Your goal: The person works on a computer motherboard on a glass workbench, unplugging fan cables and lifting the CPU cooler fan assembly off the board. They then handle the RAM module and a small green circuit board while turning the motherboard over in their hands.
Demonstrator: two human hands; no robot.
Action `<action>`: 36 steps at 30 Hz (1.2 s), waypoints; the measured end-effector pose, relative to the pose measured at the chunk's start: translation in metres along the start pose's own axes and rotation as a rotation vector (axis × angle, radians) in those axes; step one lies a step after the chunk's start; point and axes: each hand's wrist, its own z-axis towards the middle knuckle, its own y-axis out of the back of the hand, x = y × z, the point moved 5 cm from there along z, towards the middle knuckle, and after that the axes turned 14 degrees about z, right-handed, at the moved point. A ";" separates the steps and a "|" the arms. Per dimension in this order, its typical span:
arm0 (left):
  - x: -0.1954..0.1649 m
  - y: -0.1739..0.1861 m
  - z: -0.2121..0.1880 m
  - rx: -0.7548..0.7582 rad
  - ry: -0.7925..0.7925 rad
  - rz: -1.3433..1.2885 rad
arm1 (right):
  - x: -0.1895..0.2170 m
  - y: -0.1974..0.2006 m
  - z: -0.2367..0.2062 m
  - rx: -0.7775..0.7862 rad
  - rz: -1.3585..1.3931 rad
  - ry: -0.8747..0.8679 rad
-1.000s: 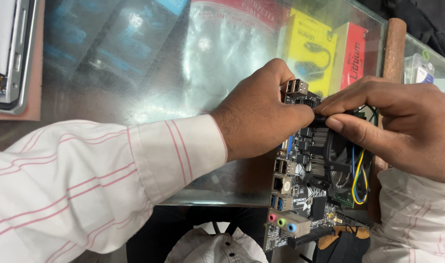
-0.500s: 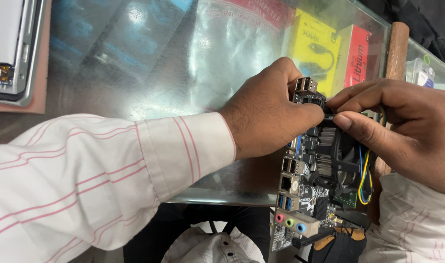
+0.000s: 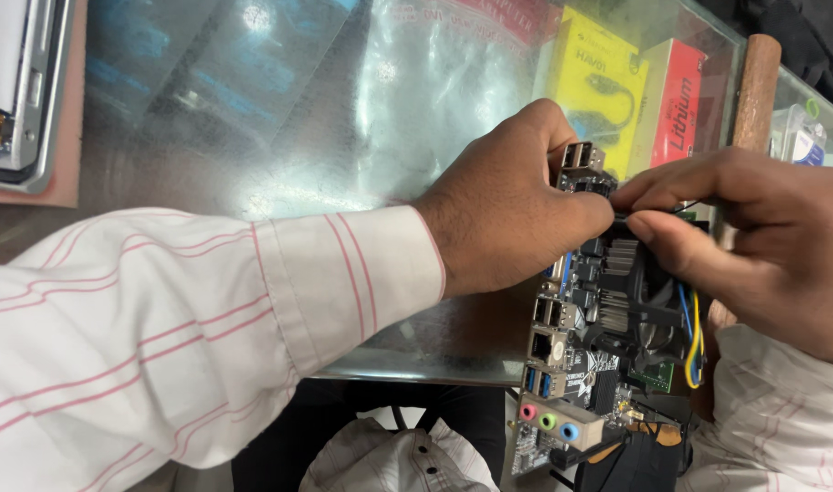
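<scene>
left hand (image 3: 512, 214) curled over motherboard (image 3: 589, 364) edge at rear ports; right hand (image 3: 753, 241) fingertips pinched at black cooler fan (image 3: 639, 296), above glass counter (image 3: 280, 137).

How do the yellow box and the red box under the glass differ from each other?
The yellow box is the wider of the two and shows a drawing of a cable adapter; the red box is narrower and shows only lettering. The yellow box lies nearer the left hand, the red box nearer the wooden post. Both are flat retail packs lying side by side beneath the glass top.
</scene>
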 end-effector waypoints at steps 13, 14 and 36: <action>0.002 -0.003 0.000 -0.016 0.026 0.002 | 0.049 -0.001 -0.010 -0.186 -0.127 0.227; 0.001 -0.003 0.000 -0.014 0.025 0.014 | 0.054 -0.001 -0.012 -0.218 -0.141 0.243; -0.003 -0.001 0.000 0.009 0.038 0.050 | 0.040 -0.006 -0.017 -0.358 -0.164 0.178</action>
